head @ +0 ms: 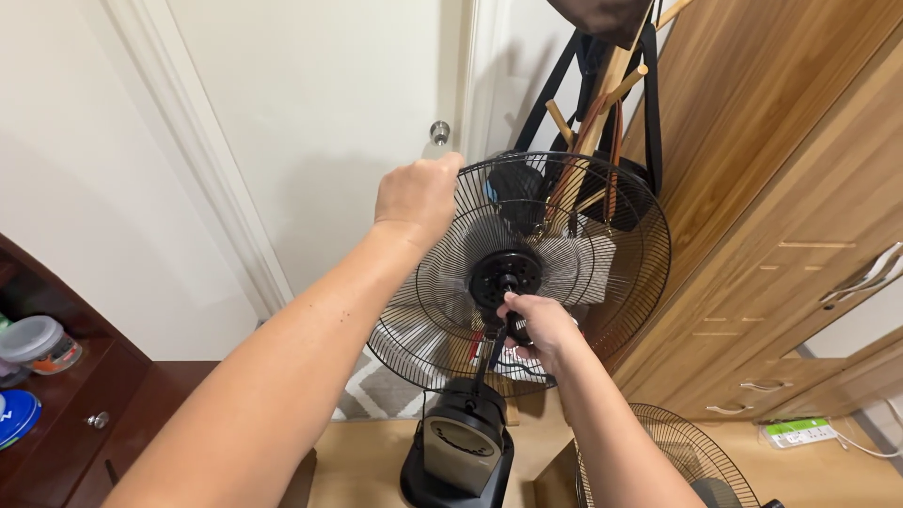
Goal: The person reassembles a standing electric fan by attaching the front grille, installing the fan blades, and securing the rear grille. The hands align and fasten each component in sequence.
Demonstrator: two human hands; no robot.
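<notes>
One head-worn camera looks steeply down, close over the fan grille (564, 216) and floor (828, 475).

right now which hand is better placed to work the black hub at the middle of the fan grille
Probably the right hand: its fingers already rest against the black hub at the centre of the fan grille. The left hand is closed on the grille's top rim, steadying it, away from the hub.

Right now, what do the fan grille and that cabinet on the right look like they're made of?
Fan grille: thin black wire, probably coated metal, judging by its fine radial spokes. Cabinet: wood or wood-look laminate, with pale grain lines; which one is unclear.
</notes>
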